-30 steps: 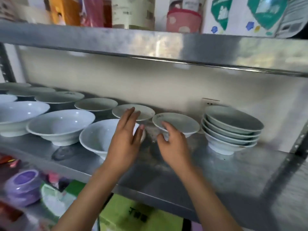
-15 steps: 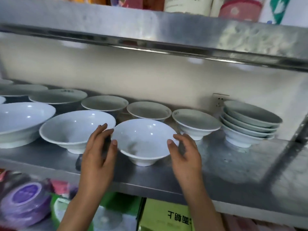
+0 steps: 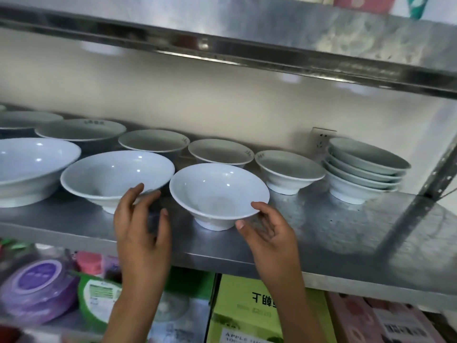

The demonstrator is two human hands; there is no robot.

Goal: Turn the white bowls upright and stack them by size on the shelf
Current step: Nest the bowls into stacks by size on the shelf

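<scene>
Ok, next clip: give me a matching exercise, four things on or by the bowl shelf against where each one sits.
Things:
1. bowl stack
2. front bowl
3. purple tub
4. green box

Places:
A. between the two hands, near the shelf's front edge
B. lower level, far left
C. right end of the shelf
D. lower level, under the right hand

Pairs: 1-C, 2-A, 3-B, 4-D
</scene>
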